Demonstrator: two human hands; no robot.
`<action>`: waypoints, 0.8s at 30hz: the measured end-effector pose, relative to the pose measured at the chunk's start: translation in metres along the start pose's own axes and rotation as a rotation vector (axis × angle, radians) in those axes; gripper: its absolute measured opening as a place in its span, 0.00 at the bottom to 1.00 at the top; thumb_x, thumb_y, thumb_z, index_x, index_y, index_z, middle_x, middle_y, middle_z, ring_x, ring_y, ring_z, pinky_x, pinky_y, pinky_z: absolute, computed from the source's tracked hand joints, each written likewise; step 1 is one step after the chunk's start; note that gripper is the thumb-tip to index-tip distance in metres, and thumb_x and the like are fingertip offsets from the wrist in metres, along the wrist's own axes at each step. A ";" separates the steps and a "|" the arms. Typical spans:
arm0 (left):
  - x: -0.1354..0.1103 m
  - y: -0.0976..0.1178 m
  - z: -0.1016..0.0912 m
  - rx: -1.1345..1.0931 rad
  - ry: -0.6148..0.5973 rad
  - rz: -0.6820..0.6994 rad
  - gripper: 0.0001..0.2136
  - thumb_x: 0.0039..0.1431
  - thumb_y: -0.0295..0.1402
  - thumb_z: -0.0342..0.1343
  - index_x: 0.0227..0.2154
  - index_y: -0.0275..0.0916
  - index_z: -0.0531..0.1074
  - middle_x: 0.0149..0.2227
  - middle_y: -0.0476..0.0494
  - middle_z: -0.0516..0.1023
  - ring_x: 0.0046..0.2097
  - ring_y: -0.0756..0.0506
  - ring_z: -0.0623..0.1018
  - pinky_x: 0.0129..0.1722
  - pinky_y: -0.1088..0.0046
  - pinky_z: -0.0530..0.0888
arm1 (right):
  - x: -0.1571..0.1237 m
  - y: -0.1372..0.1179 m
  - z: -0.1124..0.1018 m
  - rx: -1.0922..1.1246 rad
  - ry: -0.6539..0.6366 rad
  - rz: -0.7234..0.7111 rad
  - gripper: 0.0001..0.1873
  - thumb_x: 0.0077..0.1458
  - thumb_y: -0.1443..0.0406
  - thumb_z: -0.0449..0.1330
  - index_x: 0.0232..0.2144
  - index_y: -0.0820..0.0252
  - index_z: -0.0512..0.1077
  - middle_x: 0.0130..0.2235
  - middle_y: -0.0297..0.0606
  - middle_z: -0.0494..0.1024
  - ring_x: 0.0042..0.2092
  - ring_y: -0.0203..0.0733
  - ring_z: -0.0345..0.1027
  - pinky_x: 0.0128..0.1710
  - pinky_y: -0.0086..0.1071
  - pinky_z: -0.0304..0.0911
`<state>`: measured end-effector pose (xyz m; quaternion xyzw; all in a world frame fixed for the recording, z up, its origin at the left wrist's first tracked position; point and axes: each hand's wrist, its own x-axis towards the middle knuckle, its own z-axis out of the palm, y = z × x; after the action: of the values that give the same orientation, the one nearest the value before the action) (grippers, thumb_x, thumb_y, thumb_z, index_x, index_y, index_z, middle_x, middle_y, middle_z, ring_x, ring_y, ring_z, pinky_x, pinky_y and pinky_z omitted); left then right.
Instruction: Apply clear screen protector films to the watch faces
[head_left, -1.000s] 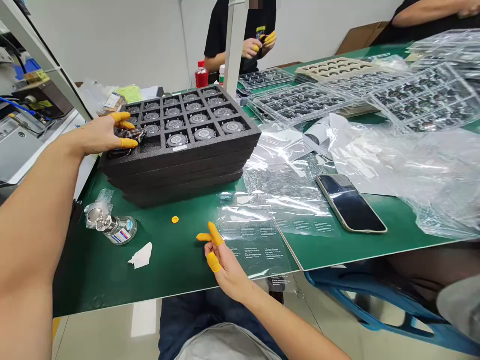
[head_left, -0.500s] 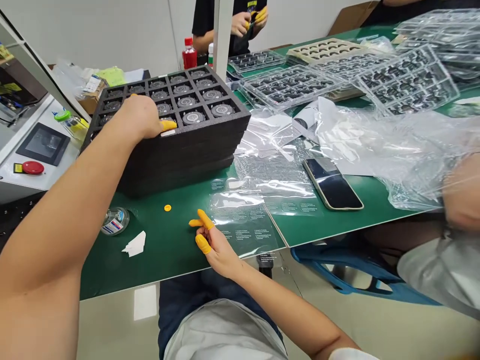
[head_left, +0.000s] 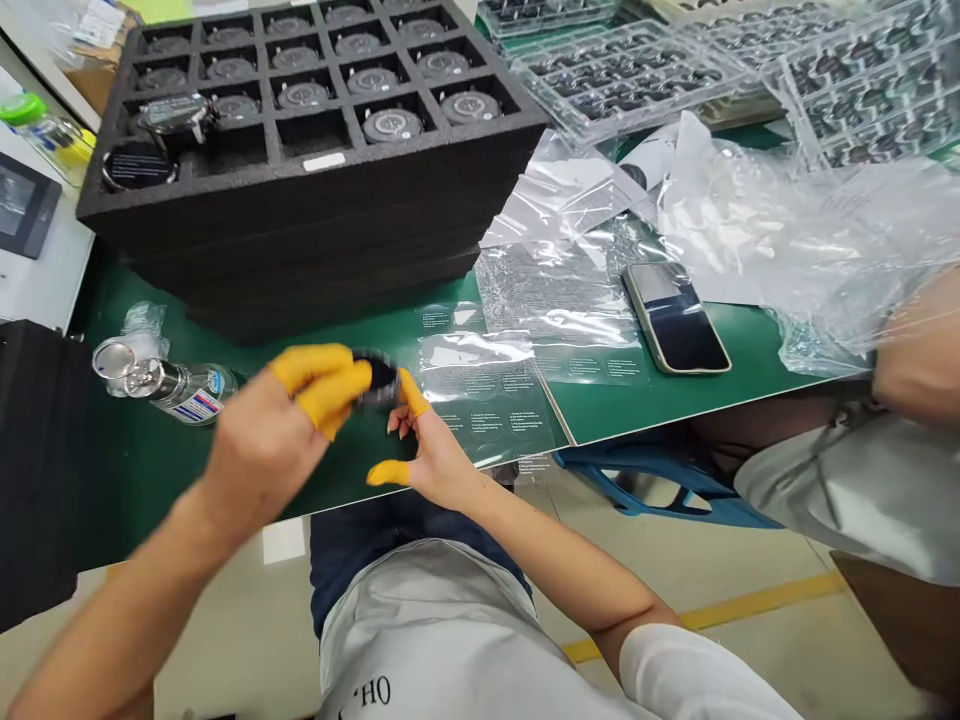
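My left hand (head_left: 281, 435), with yellow finger cots, pinches a small round black part (head_left: 379, 378) just above the green mat near the table's front edge. My right hand (head_left: 427, 455), also in yellow cots, is right beside it, fingers apart, with a fingertip touching the part's right side. Behind them stands a stack of black foam trays (head_left: 300, 200); its top tray holds several round parts in square cells, with some front cells empty. Clear plastic bags (head_left: 487, 390) lie flat on the mat to the right of my hands.
A small glass bottle (head_left: 176, 385) lies on its side at the left. A phone (head_left: 675, 318) rests face up on the mat to the right. Crumpled clear plastic (head_left: 795, 240) and clear blister trays (head_left: 622, 70) fill the right and back. A person's arm (head_left: 919, 350) is at the right edge.
My left hand left the foam tray and came down to the front edge with a round black part. My right hand rose slightly to meet it. The view tilted down.
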<state>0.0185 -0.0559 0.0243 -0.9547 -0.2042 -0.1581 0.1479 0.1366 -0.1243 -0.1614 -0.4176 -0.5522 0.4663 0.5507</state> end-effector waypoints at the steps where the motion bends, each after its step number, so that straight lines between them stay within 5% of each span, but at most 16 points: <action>1: -0.032 0.008 0.008 -0.060 -0.024 0.020 0.10 0.65 0.23 0.58 0.48 0.36 0.75 0.47 0.39 0.81 0.47 0.47 0.82 0.47 0.72 0.80 | 0.000 -0.004 0.001 -0.086 -0.043 -0.024 0.73 0.46 0.46 0.74 0.74 0.52 0.27 0.63 0.53 0.64 0.52 0.48 0.67 0.53 0.44 0.68; 4: -0.102 0.023 0.030 -0.106 -0.058 -0.041 0.13 0.63 0.19 0.55 0.48 0.38 0.74 0.43 0.40 0.82 0.45 0.45 0.82 0.44 0.69 0.82 | 0.001 -0.016 0.004 -0.358 -0.179 -0.068 0.74 0.43 0.50 0.77 0.74 0.57 0.31 0.61 0.54 0.69 0.56 0.56 0.65 0.56 0.51 0.65; 7: -0.127 0.030 0.035 -0.085 -0.108 -0.103 0.17 0.61 0.16 0.54 0.49 0.41 0.73 0.44 0.42 0.82 0.48 0.42 0.81 0.46 0.64 0.82 | 0.002 -0.023 0.008 -0.536 -0.268 -0.047 0.60 0.51 0.56 0.74 0.73 0.63 0.43 0.55 0.53 0.74 0.51 0.56 0.67 0.51 0.51 0.66; 12: -0.108 0.037 0.030 -0.052 -0.106 -0.184 0.19 0.63 0.18 0.55 0.55 0.37 0.69 0.45 0.39 0.81 0.49 0.42 0.80 0.49 0.64 0.79 | 0.001 -0.023 0.008 -0.594 -0.267 -0.067 0.58 0.52 0.61 0.74 0.72 0.64 0.44 0.53 0.50 0.76 0.48 0.53 0.66 0.45 0.46 0.66; 18: -0.095 0.056 0.042 0.080 -0.177 -0.318 0.20 0.66 0.20 0.45 0.59 0.36 0.65 0.36 0.41 0.77 0.35 0.45 0.78 0.31 0.71 0.77 | 0.000 -0.023 0.009 -0.624 -0.248 -0.051 0.52 0.52 0.62 0.73 0.70 0.64 0.49 0.49 0.49 0.77 0.46 0.54 0.65 0.43 0.46 0.64; 24: -0.089 0.060 0.049 0.019 -0.253 -0.380 0.17 0.62 0.19 0.44 0.48 0.39 0.71 0.29 0.45 0.74 0.29 0.45 0.75 0.26 0.71 0.72 | -0.002 -0.021 0.008 -0.653 -0.246 -0.058 0.39 0.54 0.61 0.70 0.63 0.66 0.61 0.45 0.50 0.76 0.45 0.54 0.64 0.43 0.47 0.64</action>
<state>-0.0207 -0.1216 -0.0659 -0.9098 -0.3989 -0.0601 0.0977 0.1295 -0.1309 -0.1411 -0.4965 -0.7460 0.2960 0.3307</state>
